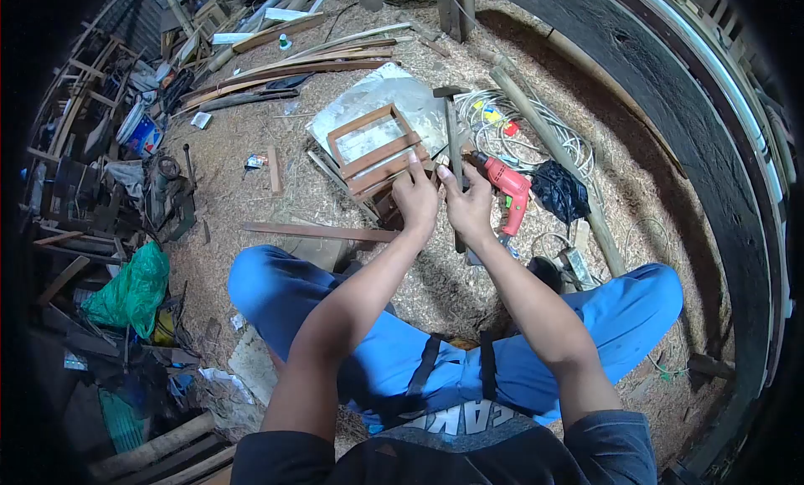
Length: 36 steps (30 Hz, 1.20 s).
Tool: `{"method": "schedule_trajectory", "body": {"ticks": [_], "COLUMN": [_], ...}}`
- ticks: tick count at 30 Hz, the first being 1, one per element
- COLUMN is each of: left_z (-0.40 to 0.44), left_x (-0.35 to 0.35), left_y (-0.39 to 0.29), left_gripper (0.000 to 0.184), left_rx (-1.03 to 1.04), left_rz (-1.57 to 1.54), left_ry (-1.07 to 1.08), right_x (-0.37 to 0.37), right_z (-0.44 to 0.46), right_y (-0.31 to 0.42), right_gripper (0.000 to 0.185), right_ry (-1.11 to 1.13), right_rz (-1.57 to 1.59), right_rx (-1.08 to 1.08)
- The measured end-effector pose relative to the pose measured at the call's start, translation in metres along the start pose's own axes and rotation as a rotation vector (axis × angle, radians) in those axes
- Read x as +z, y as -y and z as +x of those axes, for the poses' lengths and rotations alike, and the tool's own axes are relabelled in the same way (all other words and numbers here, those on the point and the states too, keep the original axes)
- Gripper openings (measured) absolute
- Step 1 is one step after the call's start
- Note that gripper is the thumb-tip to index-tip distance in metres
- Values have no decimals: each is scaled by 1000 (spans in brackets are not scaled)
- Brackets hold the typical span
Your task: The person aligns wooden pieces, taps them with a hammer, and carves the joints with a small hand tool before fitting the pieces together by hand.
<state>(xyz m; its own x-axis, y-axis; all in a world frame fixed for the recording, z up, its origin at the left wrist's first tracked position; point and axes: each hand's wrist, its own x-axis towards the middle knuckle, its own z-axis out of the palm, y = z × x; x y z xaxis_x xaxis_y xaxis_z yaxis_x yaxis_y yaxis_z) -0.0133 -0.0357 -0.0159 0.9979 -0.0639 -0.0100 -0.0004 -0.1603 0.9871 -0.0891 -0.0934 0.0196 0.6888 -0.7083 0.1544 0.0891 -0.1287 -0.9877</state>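
Observation:
Near the middle of the head view, a small brown wooden frame with crosspieces rests on a pale board. My left hand lies at the frame's lower right corner, its fingers bent around something I cannot make out. Close to its right is my right hand, thumb and fingers drawn together; what they hold is too small to name. A hammer lies between and under the hands, its head pointing away from me. Just right of my right hand is a red power drill.
A coiled pale hose, a long pole and a black plastic bag lie to the right. A wooden strip crosses before my left knee. Timber strips lie at the upper left, a green bag at the left.

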Motion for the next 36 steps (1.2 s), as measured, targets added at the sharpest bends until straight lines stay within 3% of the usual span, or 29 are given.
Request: {"method": "schedule_trajectory", "body": {"ticks": [13,16,18,21,23,25,27,31,36], "left_z": [-4,-4,-9,-22,-20,-17,-18,-15,-16], "left_x": [-1,-4,-4,-7,-3,-3,-1,-1,-3], "left_y": [-6,-11,-15,-37,-33,-27,-22,-24,-31], "left_gripper": [57,57,56,54,55,57,60,61,62], "left_rx": [123,101,267,316,242,128,112,78,113], "left_rz": [55,155,158,180,117,209,124,103,132], "left_ry": [-68,10,41,115,111,50,15,6,-3], "right_x": [6,4,-4,-9,-7,-6,-1,4,8], "right_z": [-4,-3,6,8,3,-2,-5,-6,-6], "right_y": [-10,-9,-16,-16,-10,-8,-7,-6,-4], "right_gripper": [26,26,26,26,26,26,25,28,30], "right_ry": [-77,-113,-72,-23,-28,8,-32,-46,-83], "right_rz": [-3,-97,-70,-40,-176,-218,-180,-116,-82], "right_rx": [41,26,33,135,-72,-4,-121,-2,-5]}}
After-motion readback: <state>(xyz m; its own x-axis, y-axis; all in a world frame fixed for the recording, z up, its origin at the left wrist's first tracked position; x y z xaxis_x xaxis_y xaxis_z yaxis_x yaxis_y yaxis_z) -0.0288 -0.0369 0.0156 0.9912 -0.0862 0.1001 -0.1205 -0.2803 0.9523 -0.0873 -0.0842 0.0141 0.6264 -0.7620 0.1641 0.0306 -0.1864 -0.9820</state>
